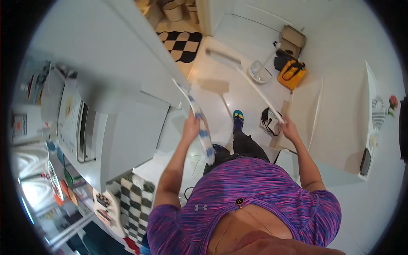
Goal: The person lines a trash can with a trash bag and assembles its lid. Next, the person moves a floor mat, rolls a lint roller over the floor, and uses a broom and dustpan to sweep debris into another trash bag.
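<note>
Left of the frame's centre, one left hand (191,128) is closed around one blue-and-white cloth (205,134), which hangs down to just above the shirt (259,182). Right of centre, one right hand (290,129) is wrapped around the near end of one white pole (260,92); the pole slants to the upper middle, where its far end blurs. Beside that hand lies one black-strapped item (270,121), hard to make out. One foot (238,114) shows at mid-frame. Farther up are one dustpan (259,72), one orange bag (292,74) and one checked mat (180,46).
</note>
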The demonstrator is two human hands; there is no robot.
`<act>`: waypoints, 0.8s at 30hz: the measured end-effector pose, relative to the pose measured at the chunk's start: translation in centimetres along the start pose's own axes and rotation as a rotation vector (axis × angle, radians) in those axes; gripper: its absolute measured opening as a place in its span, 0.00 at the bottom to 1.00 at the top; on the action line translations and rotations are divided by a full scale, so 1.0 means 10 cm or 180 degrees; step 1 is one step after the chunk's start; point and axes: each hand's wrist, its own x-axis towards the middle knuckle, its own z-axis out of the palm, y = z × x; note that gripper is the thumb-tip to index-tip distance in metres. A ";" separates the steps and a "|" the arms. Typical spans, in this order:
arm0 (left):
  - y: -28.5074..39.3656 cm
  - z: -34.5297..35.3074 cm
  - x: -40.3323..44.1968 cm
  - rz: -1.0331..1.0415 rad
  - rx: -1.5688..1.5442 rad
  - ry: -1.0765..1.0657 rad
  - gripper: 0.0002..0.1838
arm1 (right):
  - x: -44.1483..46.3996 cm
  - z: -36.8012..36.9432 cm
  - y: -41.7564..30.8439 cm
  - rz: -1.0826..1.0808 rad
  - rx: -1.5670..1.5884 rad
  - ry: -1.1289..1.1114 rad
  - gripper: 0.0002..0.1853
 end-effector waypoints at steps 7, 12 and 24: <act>0.36 -0.25 1.59 0.0355 -0.0655 0.0106 0.23 | 0.22 -0.46 -0.40 0.0046 0.1132 0.0624 0.22; 0.72 -0.04 2.46 -0.0476 -0.1606 0.0029 0.17 | -0.31 0.25 0.02 -0.0471 0.0210 -0.0480 0.21; 0.57 0.01 3.12 -0.0322 -0.0787 0.0183 0.19 | -0.28 -0.06 0.11 -0.0428 0.0789 0.0044 0.21</act>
